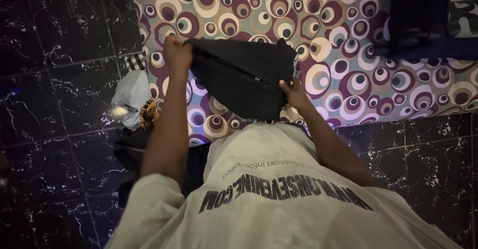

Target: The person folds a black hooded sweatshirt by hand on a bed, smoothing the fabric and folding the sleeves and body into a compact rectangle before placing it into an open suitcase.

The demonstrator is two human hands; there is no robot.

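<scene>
A black garment (244,74) hangs folded in front of me, above the edge of a mattress (348,45) covered with a circle-patterned sheet in purple, cream and teal. My left hand (177,55) grips the garment's upper left corner, raised higher. My right hand (294,93) pinches its lower right edge. The cloth sags between the two hands, hiding part of the sheet. My pale printed T-shirt fills the bottom of the view.
A heap of clothes (132,97), pale blue, striped and orange-patterned, lies on the black marbled tile floor (59,79) left of the mattress. Dark clothing (132,152) lies beside my left arm. A dark blue bag or fabric (423,20) sits on the mattress at upper right.
</scene>
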